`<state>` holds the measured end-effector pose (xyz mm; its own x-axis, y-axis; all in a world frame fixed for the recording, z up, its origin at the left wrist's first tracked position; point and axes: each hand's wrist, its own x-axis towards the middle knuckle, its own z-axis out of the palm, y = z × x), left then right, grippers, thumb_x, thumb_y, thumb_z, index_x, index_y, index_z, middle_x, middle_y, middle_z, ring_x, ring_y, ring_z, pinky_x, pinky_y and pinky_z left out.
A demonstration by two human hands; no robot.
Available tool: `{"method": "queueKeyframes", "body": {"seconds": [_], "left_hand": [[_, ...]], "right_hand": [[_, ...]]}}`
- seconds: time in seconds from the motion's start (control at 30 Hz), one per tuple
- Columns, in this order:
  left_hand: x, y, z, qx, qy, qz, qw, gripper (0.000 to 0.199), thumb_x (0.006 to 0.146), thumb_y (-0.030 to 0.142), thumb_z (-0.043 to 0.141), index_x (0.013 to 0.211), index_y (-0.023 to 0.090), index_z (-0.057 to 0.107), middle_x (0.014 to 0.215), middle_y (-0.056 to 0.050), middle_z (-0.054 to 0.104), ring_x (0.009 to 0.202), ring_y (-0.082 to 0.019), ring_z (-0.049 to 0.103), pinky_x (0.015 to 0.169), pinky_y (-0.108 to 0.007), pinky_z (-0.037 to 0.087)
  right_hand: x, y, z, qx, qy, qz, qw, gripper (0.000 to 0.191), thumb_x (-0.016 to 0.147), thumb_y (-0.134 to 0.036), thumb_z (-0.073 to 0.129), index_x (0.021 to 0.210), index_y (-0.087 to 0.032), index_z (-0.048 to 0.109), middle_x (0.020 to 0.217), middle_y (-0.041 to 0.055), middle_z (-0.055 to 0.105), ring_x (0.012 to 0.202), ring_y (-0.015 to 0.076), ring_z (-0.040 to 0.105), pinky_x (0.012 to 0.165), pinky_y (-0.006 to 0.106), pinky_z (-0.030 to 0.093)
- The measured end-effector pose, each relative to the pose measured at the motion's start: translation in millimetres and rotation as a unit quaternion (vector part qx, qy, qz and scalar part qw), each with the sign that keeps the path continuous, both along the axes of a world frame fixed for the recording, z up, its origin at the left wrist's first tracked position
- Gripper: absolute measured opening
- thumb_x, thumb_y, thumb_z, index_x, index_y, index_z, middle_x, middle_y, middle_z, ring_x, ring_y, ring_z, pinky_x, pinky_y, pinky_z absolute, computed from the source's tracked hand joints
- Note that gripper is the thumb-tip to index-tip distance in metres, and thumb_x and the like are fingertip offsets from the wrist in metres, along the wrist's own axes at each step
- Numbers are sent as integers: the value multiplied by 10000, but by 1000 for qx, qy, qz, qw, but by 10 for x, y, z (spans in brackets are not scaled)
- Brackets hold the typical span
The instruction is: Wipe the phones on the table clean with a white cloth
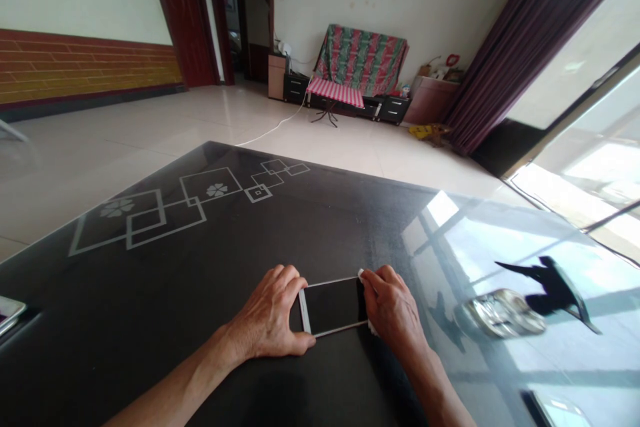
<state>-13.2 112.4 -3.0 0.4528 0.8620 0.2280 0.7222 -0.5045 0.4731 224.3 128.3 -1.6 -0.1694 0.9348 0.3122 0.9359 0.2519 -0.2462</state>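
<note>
A smartphone (333, 307) with a dark screen and white frame lies flat on the black glossy table (240, 233). My left hand (273, 313) grips its left end, with the thumb at the near edge and the fingers at the far edge. At the phone's right end, my right hand (395, 307) is closed round a crumpled white wipe (373, 328). Only small bits of that wipe show past the fingers, so whether it is tissue or cloth is unclear. The hand covers the right end of the screen.
On the right stand a shiny metallic oval object (493, 315) and a black pointed object (557, 290), both blurred. Another phone-like device (557, 409) lies at the bottom right, and one more (10, 313) at the left edge. A striped folding table (336, 91) stands across the floor.
</note>
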Motion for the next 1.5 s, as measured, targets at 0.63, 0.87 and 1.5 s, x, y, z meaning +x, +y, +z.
{"method": "queueKeyframes", "body": {"seconds": [0.63,0.87,1.5], "left_hand": [[21,3,48,-8,4,4,1000,557,514,350,741,1010,195,540,973,-48,511,897,-246,477,827,-377,427],[0,8,13,-4,-2,-2,1000,569,519,333,736,1031,187,535,994,-58,511,911,-252,481,839,-385,430],[-112,103,17,-3,-22,-1,1000,612,682,89,512,1279,213,460,1090,-69,522,1012,-230,525,942,-381,457]], "right_hand": [[-293,-93,70,-25,-32,55,998,252,905,-141,422,890,-220,661,826,36,529,741,147,513,722,248,392],[173,67,-23,15,-5,-14,1000,274,899,-213,418,896,-211,692,761,34,534,686,157,536,645,260,403],[448,36,-67,43,173,72,981,209,940,-269,436,953,-204,634,965,57,592,837,155,604,764,270,478]]}}
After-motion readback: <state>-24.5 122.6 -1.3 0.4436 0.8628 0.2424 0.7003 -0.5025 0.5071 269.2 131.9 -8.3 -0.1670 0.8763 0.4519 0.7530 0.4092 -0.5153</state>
